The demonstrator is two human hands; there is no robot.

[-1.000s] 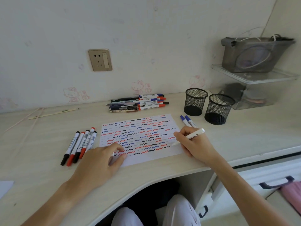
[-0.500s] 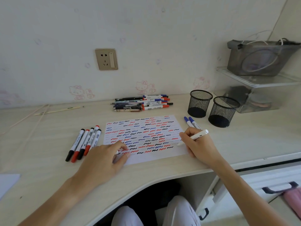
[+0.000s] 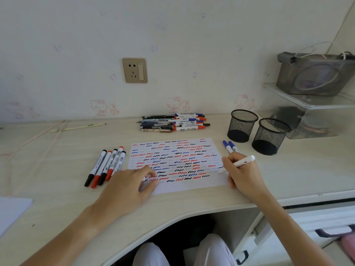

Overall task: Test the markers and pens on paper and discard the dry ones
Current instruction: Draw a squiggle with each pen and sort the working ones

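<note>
1. At a pale wooden desk [image 3: 288,169], a person tests a white pen [image 3: 242,162] on a sheet of paper [image 3: 192,186] already crowded with red, blue and black squiggles; the sheet lies near the desk's front edge, about midway along it.
2. The right hand [image 3: 244,175] grips the pen in a writing hold, fingers curled round the barrel, its tip touching the paper's right edge beside the lower rows of marks. No fresh line shows at the tip; whether the pen writes cannot be told.
3. The left hand [image 3: 124,189] rests on the paper's front left corner, fingers bent, pinning the sheet. Something small and white may sit under the fingertips, too hidden to name.
4. Five capped markers [image 3: 107,166] lie side by side just left of the paper. Two blue-capped markers [image 3: 229,146] lie just right of it, partly behind the right hand.
5. A pile of untested-looking pens [image 3: 172,122] sits toward the back edge, and two black mesh cups [image 3: 257,131] stand toward the back right.
6. The step in hand appears to be a test stroke. The next move likely calls for a short drag across bare paper, a look at the mark, then sorting the pen.
</note>
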